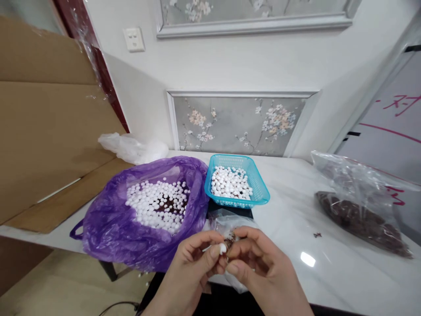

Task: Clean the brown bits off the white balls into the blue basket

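My left hand (192,267) pinches a small white ball (222,249) between thumb and fingertips, with a reddish-brown bit at its lower edge. Close beside it, the fingers of my right hand (268,265) are curled together, and what they grip is hidden. Behind and below both hands lies a clear plastic bag (223,221) with brown bits showing near my fingertips. To the left, an open purple plastic bag (108,219) holds many white balls (148,206) and some dark brown pieces. Beyond my hands stands a blue plastic basket (261,193) with more white balls (228,180).
A clear bag of dark brown pieces (358,219) lies on the right of the white table (283,224). Few brown bits (317,235) lie nearer. Cardboard (49,140) stands at the left, beside a crumpled white bag (134,147). A wall closes off the back.
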`<action>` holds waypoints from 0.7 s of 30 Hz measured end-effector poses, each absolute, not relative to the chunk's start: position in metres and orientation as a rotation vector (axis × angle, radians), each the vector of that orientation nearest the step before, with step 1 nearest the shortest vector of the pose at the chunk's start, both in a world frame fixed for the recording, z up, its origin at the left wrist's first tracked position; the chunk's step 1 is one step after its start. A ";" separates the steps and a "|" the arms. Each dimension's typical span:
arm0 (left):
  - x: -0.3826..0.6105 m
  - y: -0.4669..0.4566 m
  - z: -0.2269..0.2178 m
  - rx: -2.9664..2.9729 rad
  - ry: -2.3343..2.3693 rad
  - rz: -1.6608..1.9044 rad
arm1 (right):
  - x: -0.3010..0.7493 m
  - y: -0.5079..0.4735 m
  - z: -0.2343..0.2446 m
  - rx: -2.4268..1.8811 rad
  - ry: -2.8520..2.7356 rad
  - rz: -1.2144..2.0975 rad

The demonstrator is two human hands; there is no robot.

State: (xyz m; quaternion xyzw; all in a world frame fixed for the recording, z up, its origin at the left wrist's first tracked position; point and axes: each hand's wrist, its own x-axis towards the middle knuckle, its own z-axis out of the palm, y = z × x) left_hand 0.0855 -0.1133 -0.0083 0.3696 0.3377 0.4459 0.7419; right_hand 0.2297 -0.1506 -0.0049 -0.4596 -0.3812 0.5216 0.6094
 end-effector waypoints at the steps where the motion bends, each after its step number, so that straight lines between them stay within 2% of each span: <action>1: 0.086 -0.114 -0.009 0.730 0.727 0.959 | 0.231 -0.151 -0.005 -1.060 -0.866 1.197; 5: 0.086 -0.114 -0.010 0.640 0.707 0.950 | 0.238 -0.154 -0.007 -1.106 -0.866 1.097; 14: 0.084 -0.114 -0.002 0.885 0.820 1.040 | 0.262 -0.154 -0.015 -1.238 -1.152 0.869; 21: 0.079 -0.109 -0.006 0.996 0.837 1.078 | 0.262 -0.160 -0.006 -1.336 -0.989 0.727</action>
